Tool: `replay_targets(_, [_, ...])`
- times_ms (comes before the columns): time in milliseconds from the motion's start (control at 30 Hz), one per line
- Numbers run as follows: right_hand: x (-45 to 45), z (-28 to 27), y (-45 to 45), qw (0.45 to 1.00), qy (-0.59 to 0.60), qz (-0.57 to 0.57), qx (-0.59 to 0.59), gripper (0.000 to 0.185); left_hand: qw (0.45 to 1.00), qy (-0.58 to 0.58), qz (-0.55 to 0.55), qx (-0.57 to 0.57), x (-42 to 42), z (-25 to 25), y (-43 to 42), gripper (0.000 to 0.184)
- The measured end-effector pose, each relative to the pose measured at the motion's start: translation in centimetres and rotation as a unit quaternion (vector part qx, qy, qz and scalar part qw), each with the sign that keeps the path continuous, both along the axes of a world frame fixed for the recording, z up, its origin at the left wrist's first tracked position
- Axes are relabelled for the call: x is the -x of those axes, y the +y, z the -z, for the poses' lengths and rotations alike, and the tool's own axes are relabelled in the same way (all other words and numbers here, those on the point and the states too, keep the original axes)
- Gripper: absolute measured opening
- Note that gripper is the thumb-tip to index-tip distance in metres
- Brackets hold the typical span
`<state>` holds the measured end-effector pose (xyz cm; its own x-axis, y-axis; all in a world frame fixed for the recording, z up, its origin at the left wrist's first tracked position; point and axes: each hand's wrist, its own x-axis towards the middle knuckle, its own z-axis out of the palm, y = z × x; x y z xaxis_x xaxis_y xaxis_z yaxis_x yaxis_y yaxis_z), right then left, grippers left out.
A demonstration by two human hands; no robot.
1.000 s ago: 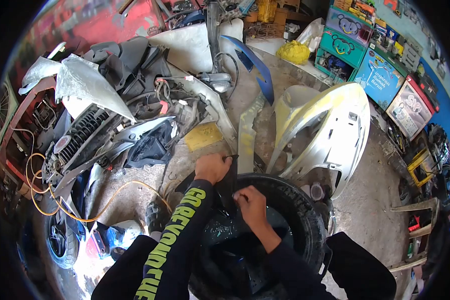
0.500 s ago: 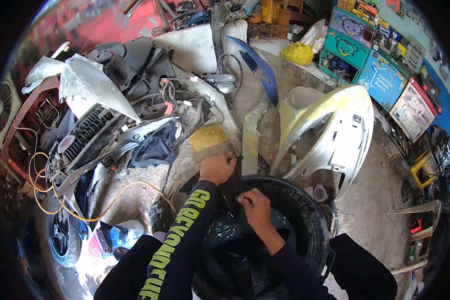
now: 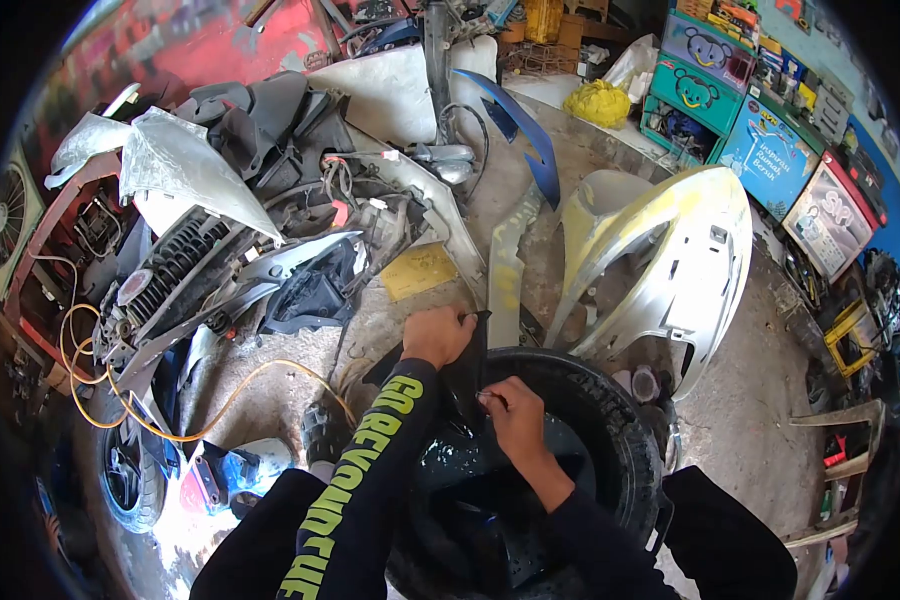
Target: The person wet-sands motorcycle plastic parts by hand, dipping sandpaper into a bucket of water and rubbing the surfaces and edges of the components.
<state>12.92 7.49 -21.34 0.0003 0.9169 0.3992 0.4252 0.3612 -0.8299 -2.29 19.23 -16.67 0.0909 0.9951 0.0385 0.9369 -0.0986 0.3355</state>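
My left hand [image 3: 438,336] is closed on the upper end of a dark, wet-looking panel [image 3: 463,392], which slants down over the rim of a black tub [image 3: 625,430]. On the panel's right edge, my right hand [image 3: 513,412] has its fingers pinched together; whatever lies between them is too small to make out. Dark water [image 3: 560,440] fills the tub below, with another dark piece [image 3: 480,500] partly in it.
A yellow sheet [image 3: 417,272] lies beyond my left hand. A silver-yellow fairing [image 3: 715,270] stands beyond the tub at right, with a blue strip [image 3: 530,140] behind. Motorcycle parts [image 3: 195,165] and an orange hose [image 3: 240,385] are at left.
The view has shifted slightly, so the surroundings sit a little further right. My left hand keeps its hold, while my right hand has moved slightly along the panel's edge.
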Motion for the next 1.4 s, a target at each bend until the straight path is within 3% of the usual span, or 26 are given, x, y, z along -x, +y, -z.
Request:
replay_targets(567, [-0.5, 0.4, 1.2, 0.998, -0.027, -0.016, -0.05, 0.005, 1.0, 0.002, -0.002, 0.001, 0.1, -0.1, 0.3, 0.043])
replay_targets(933, [-0.4, -0.2, 2.4, 0.998, -0.027, -0.011, -0.058, 0.006, 1.0, -0.003, -0.009, 0.006, 0.0, 0.5, 0.0, 0.043])
replay_targets(1100, [-0.2, 0.1, 1.3, 1.0, -0.01, -0.024, 0.004, 0.004, 1.0, -0.004, -0.005, 0.013, -0.2, -0.3, -0.1, 0.043])
replay_targets(1400, [-0.6, 0.4, 1.5, 0.998, -0.052, -0.013, -0.033, 0.005, 1.0, 0.001, -0.001, 0.015, 0.0, 0.0, 0.2, 0.043])
